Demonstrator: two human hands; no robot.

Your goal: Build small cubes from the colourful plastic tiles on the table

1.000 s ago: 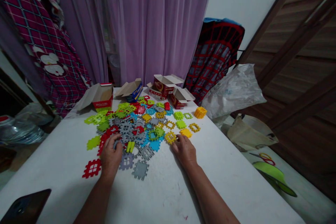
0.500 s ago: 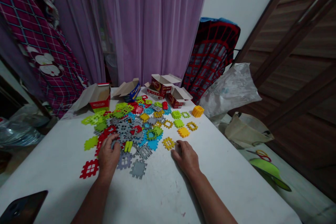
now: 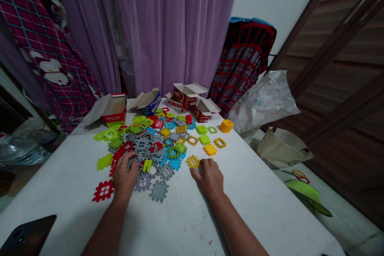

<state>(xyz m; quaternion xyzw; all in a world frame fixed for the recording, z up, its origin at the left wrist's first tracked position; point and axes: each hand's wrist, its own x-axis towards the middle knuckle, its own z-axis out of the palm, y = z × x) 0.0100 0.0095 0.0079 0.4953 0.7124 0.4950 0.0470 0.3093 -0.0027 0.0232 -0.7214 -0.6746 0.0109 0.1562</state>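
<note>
Yellow lattice tile (image 3: 192, 162) at the lower right edge of the heap of plastic tiles (image 3: 157, 138), lower middle of the frame, with the right hand (image 3: 208, 177) against it.

Right hand lies open and relaxed, its fingers (image 3: 201, 165) touching the tile without gripping it. Left hand (image 3: 125, 176) is curled over the heap's lower left; the fingers hide whether it holds a piece, so I cannot tell. Main risk, as I judge it: the notched edges could catch, so a sideways drag of the left hand might pull the grey tile (image 3: 143, 182) out of place. A hard push from the right might also drive the yellow tile into the blue tile (image 3: 175, 164). Since the earlier frame, the right hand has slid left — from just beside the tile to contact; the left looks much the same.
</note>
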